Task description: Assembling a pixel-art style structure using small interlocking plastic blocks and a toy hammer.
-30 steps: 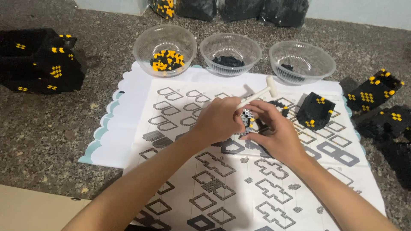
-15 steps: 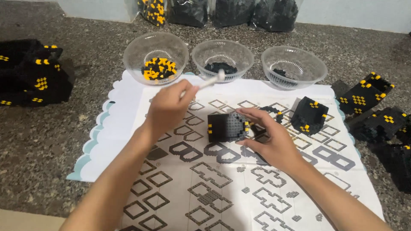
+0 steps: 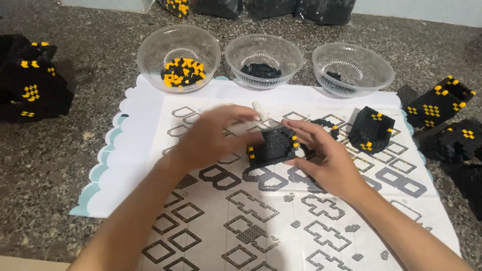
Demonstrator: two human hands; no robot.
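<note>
Blurring left hand (image 3: 211, 135) (grip unclear) — block model (image 3: 273, 145)

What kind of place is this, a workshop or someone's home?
Probably a home hobby spot on a speckled stone surface: a printed instruction sheet, clear bowls of tiny bricks, and finished black-and-yellow block pieces around the hands.

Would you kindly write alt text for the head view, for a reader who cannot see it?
A right hand holds a black block model with yellow studs above a printed instruction sheet, with the blurred left hand beside it carrying a small white tool. Three clear bowls of small bricks stand behind on a speckled table.
</note>
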